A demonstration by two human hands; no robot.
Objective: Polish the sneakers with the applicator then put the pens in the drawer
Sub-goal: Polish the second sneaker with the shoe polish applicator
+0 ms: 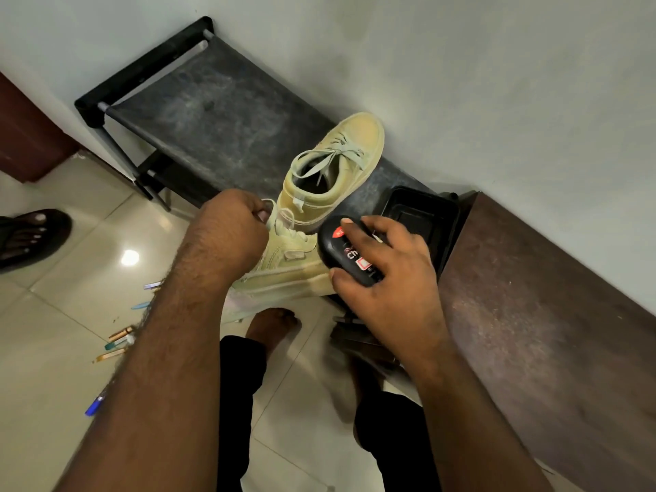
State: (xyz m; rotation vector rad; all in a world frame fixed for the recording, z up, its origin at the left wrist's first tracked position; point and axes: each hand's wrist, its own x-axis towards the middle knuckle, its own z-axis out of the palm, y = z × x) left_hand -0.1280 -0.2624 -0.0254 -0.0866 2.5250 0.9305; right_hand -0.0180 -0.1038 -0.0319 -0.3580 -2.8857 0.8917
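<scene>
Two pale green sneakers are in view. One sneaker [337,165] stands on the dark shoe rack [213,115] against the wall. My left hand [230,232] grips the collar of the other sneaker [287,271], holding it up in front of the rack. My right hand [387,275] is closed around a black oval polish applicator [346,253] with a red and white label, pressed against that sneaker's toe end. Several pens [120,342] lie scattered on the tiled floor at the left, partly hidden by my left forearm. A blue pen [95,406] lies nearer to me.
An empty black plastic tray [422,214] sits on the rack's right end. A brown wooden cabinet top [532,314] runs along the wall at right. Another person's sandalled foot [32,236] is at the far left. My own bare feet stand below the sneaker.
</scene>
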